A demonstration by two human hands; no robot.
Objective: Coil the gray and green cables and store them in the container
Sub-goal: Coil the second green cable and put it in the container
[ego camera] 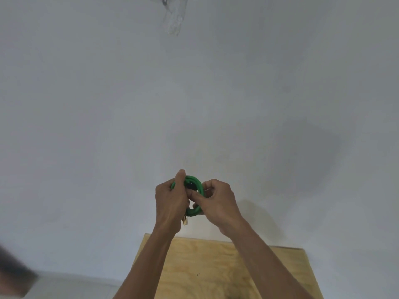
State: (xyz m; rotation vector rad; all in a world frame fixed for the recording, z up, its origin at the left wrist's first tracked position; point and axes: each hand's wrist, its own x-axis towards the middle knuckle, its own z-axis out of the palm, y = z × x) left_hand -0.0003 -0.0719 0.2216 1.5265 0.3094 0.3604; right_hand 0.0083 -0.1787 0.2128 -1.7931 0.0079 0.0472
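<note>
Plain pale wall (86,104) fills nearly the whole view, with a blurry clear thing (173,18) at the far top edge, too smeared to name. Near bottom we see a plywood desk (216,272), bare where visible, corner cut by the frame. Dark blur at near left edge, unidentifiable.

We hold both hands up in front of the wall, above the desk's far edge. Left hand (170,201) is closed around the left side of the green cable (197,184), thumb up over the top of the loops. Right hand (218,201) pinches the right side, fingers curled tight on the strands, index finger poking across the middle. Both grips closed on the same bundle. Cable is wound in a small oval coil between the hands, off the desk. A dark bit sits in the coil centre, maybe a tie or connector, can't tell. A gold-toned plug end (185,221) hangs below the left hand.

Step in hand, we judge: finishing or securing the green coil. Next move likely calls for keeping the loops pinched while tucking the loose end, then carrying it to the container.

Not in view: container, gray cable. Much of the coil is hidden behind fingers.
</note>
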